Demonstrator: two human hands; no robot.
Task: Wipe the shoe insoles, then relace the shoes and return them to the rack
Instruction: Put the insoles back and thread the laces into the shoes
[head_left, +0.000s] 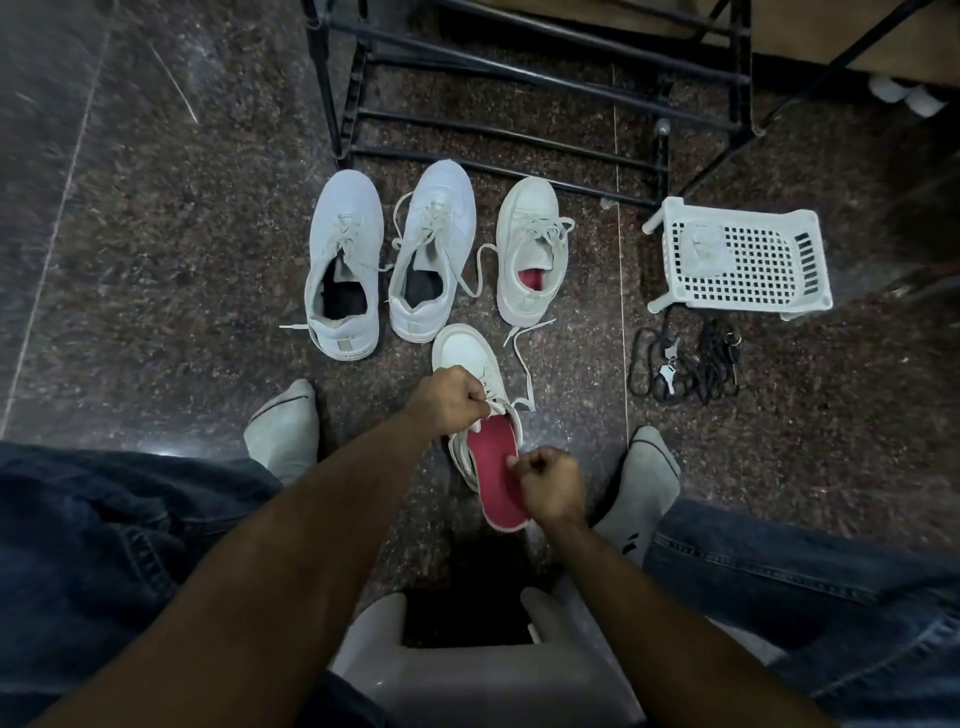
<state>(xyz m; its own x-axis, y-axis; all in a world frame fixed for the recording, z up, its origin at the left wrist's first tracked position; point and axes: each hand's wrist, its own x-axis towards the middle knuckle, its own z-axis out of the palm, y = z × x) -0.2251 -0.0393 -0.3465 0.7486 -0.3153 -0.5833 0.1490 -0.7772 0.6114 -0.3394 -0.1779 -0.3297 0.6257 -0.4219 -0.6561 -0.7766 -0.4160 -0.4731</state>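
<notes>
R hand (549, 486) pinches red insole (496, 475) edge | L hand (451, 399) grips shoe (467, 358) tongue, insole half out

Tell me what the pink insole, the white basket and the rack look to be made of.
Pink insole: probably foam with a matte fabric top, since it bends as the right hand pulls it from the shoe.
White basket: moulded plastic, by its grid of square holes.
Rack: likely black-painted metal, by its thin straight bars.
</notes>
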